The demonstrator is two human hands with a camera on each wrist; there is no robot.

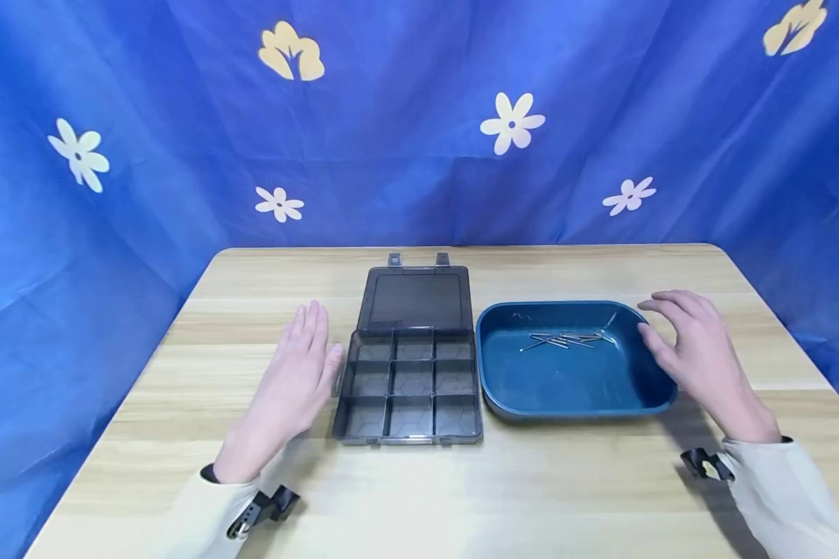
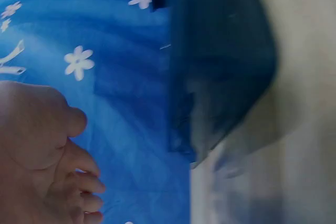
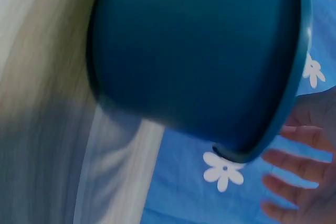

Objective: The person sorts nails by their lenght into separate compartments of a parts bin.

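A dark translucent compartment box (image 1: 410, 419) lies on the table, its lid (image 1: 416, 299) folded back away from me. Its small compartments look bare. Right beside it sits a dark teal basin (image 1: 566, 392) with several thin silvery nail-like pieces (image 1: 562, 340) loosely heaped inside. My left hand (image 1: 290, 388) is left of the box, fingers straight and thumb close to its left wall; nothing is in it. At the basin's right rim, my right hand (image 1: 702, 353) has its fingers spread and gently bent, with nothing held. The right wrist view shows the fingers (image 3: 299, 166) beside the basin's rim.
A light wooden table (image 1: 419, 497) carries both containers. Behind it hangs a blue cloth (image 1: 391, 116) with white and yellow flower prints. The box's two latches (image 1: 443, 259) point toward the table's far edge. Black wrist straps (image 1: 252, 514) sit at both sleeves.
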